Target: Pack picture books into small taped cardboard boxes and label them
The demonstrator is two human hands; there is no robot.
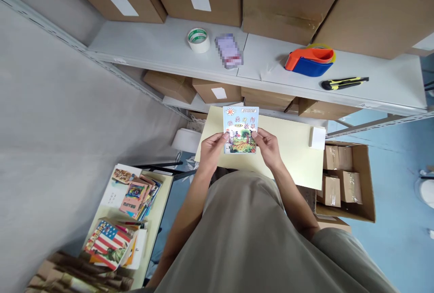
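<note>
Holding a book (241, 129) right way up over the desk (298, 159), squarely between left hand (211, 149) and right hand (269, 147). Grasping its left edge in the left grip, below mid-height, with the thumb on the cover and most of the fingers behind; grasping its right edge likewise in the right grip, at about matching height. Leaving the top and bottom edges uncovered, along with most of the cover, turned toward the head camera. Facing a shelf (145, 42) beyond the book, with tape (198, 40) to its left, and with a dispenser (310, 61) and a cutter (344, 83) to its right. Having a carton (369, 184) of small boxes (351, 186) well right of the book, and other books (109, 241) well left of it.
</note>
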